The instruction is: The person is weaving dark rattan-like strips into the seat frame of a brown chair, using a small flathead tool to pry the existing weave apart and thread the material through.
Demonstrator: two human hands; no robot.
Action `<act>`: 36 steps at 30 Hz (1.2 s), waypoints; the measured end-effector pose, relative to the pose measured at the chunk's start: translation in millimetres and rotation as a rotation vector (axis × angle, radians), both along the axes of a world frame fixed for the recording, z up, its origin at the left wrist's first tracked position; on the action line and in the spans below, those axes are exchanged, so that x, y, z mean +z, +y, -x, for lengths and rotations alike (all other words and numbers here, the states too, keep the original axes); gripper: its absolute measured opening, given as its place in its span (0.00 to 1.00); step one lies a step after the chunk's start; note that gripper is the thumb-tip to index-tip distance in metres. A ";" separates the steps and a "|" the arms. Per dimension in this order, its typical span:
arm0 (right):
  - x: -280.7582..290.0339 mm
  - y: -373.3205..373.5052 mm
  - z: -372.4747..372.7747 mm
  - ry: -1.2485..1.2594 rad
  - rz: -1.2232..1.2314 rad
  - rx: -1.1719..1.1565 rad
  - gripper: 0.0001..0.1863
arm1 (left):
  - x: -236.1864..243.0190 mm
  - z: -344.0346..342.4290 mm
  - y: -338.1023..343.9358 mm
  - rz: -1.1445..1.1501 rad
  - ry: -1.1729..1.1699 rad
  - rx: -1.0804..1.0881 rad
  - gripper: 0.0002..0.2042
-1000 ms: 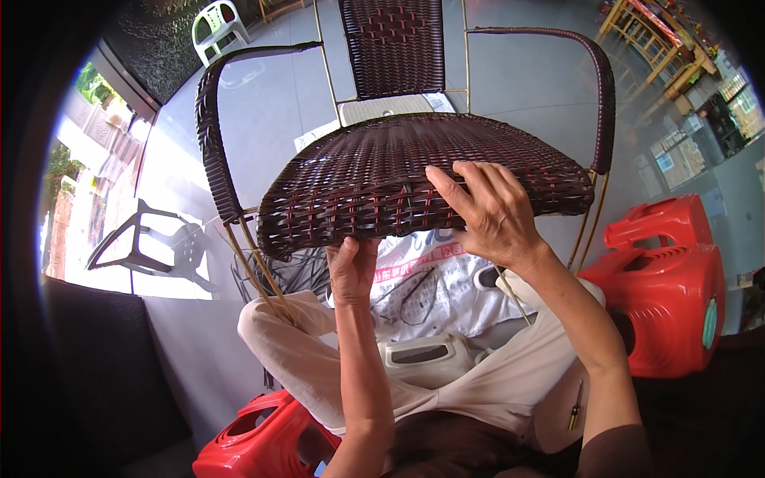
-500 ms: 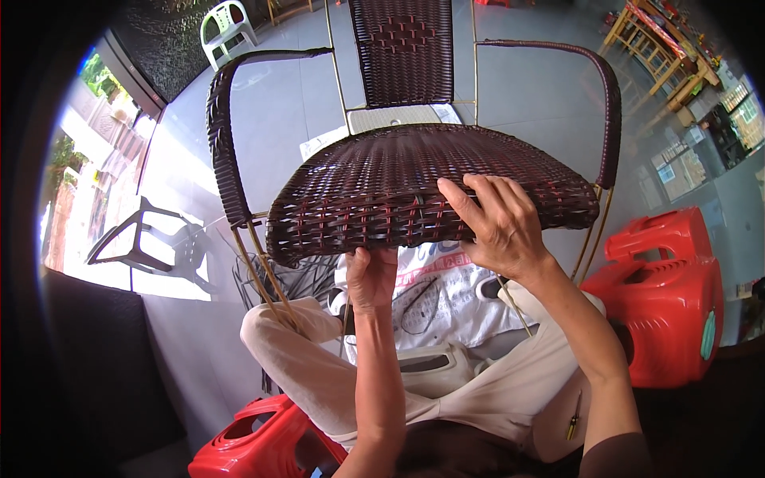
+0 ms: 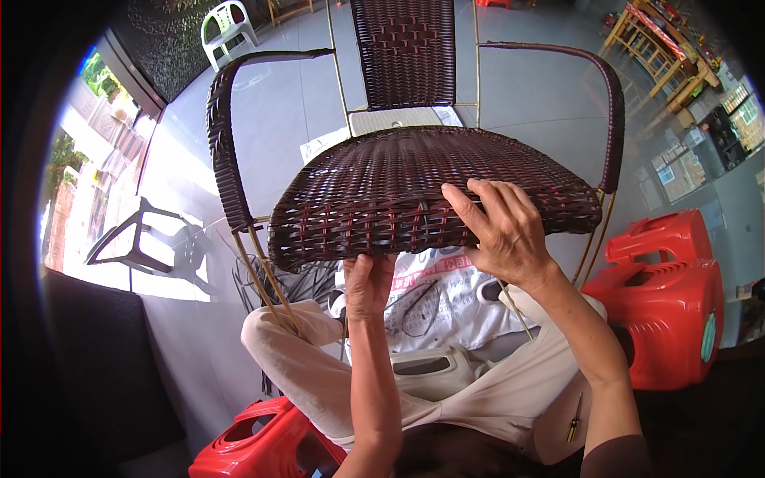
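A dark brown woven armchair faces me, its seat (image 3: 358, 187) tipped so that the front rim hangs low. My right hand (image 3: 506, 227) grips this front rim at right of the middle, with several fingers lying over the top of the weave. Under the rim's lower edge is my left hand (image 3: 368, 287), its thumb up against the weave. The left fingers are bent and partly hidden by the seat, so what they hold does not show. Reddish strands run through the dark weave near both hands.
Red plastic stools stand at right (image 3: 669, 311) and lower left (image 3: 255, 446). A printed white sack (image 3: 446, 311) and loose dark strands (image 3: 299, 283) lie beneath the chair. A thin tool (image 3: 574, 422) rests by my right thigh. Farther back is a white plastic chair (image 3: 227, 32).
The seat's front rim has shifted slightly. My left hand is a little lower and farther left, and my right hand has moved slightly to the right and down.
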State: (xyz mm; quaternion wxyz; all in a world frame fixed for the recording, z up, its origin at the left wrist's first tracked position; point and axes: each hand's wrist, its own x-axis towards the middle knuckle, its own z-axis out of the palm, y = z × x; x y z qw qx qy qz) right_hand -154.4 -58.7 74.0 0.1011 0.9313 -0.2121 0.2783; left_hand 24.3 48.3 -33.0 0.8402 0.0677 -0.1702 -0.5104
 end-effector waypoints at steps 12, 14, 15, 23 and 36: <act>3.2 2.2 -0.9 0.003 -0.015 0.003 0.37 | 11.3 11.5 -2.5 -0.067 -0.121 0.108 0.32; 3.5 2.8 -0.8 -0.002 -0.015 0.008 0.37 | 18.0 16.5 -8.0 -0.091 -0.121 0.154 0.37; 3.4 3.0 -0.6 -0.006 -0.015 0.012 0.36 | 21.7 18.6 -11.7 -0.120 -0.087 0.168 0.39; -0.3 4.8 0.8 -0.055 0.018 0.014 0.40 | 36.5 26.1 -19.2 -0.214 0.044 0.187 0.44; -1.5 2.8 1.4 -0.034 0.015 0.010 0.40 | 16.9 16.2 2.4 -0.050 -0.108 -0.028 0.31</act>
